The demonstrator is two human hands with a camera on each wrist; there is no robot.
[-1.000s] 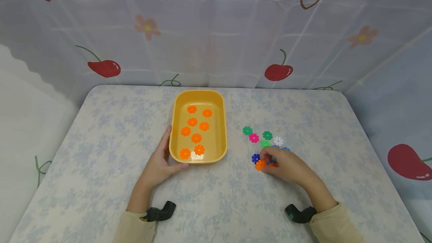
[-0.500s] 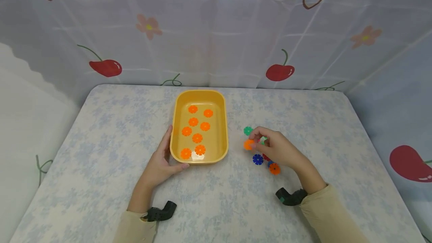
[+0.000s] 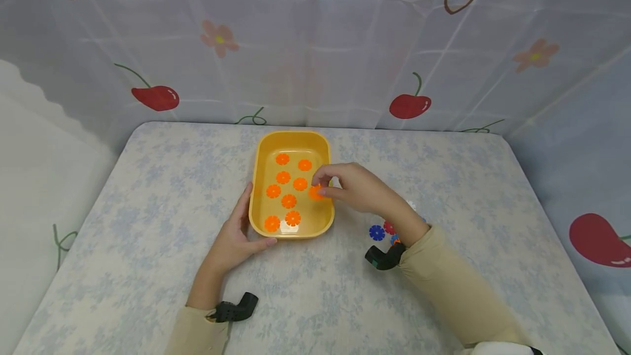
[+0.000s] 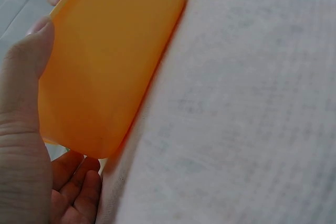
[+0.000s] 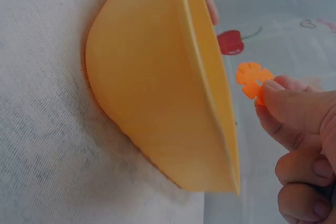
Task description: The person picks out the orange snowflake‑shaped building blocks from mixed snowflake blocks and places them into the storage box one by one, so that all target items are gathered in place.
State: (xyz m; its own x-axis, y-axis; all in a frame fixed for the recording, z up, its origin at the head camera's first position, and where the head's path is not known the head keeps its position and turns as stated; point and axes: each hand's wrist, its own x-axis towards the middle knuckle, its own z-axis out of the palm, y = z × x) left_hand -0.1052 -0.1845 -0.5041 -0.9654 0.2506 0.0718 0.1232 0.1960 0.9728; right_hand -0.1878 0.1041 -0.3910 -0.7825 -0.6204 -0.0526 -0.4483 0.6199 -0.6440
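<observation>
A yellow plastic tub (image 3: 309, 215) stands on the table, with several orange snowflake discs (image 3: 288, 201) lying flat inside. My left hand (image 3: 235, 241) holds it at the near left corner, thumb at the near rim and fingers along the left wall. The left wrist view shows that thumb (image 4: 43, 45) against the tub's rim. Over the tub's right edge, my right hand (image 3: 360, 188) pinches one orange snowflake disc (image 5: 251, 80) between thumb and fingertips. In the right wrist view this disc is above the rim level, beside the tub's opening.
Right of the tub, a blue disc (image 3: 377, 233) and a red disc (image 3: 389, 227) lie on the table (image 3: 315, 295). My right forearm hides much of that group. A curtain with printed cherries (image 3: 410, 106) hangs behind the table's far edge.
My right hand has picked an orange disc from the loose group and carried it leftward to the tub's right edge. The left hand stays on the tub.
</observation>
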